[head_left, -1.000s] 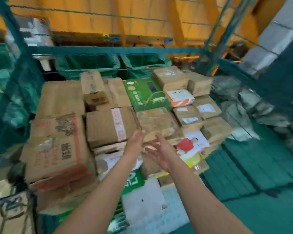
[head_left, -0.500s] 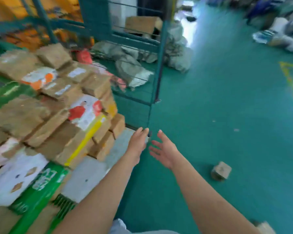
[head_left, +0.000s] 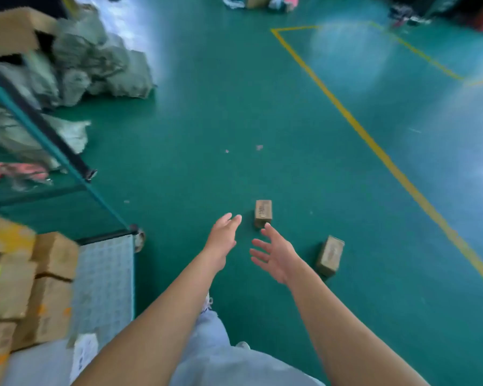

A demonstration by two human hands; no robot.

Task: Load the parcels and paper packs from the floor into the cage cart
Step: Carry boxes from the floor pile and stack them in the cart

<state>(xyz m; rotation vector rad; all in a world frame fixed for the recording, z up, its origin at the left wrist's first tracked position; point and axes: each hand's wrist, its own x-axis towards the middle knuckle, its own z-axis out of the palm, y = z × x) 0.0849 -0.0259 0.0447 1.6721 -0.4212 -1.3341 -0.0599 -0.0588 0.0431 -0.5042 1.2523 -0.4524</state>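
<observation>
Two small brown cardboard parcels lie on the green floor: one (head_left: 263,213) just beyond my fingertips, the other (head_left: 330,255) to the right of my right hand. My left hand (head_left: 224,237) and my right hand (head_left: 275,253) are both stretched forward over the floor, fingers apart, holding nothing. The cage cart (head_left: 103,280) stands at the lower left, its grey deck partly bare, with several stacked cardboard boxes (head_left: 53,254) on it.
A teal cart frame bar (head_left: 53,151) runs diagonally at the left. Grey sacks (head_left: 95,65) are piled behind it. A yellow floor line (head_left: 374,146) crosses the right side. More goods lie at the far top edge (head_left: 257,1).
My view has swung right, from the stacked boxes in the cart to the open floor. Both hands stay empty and now reach toward the two small parcels.
</observation>
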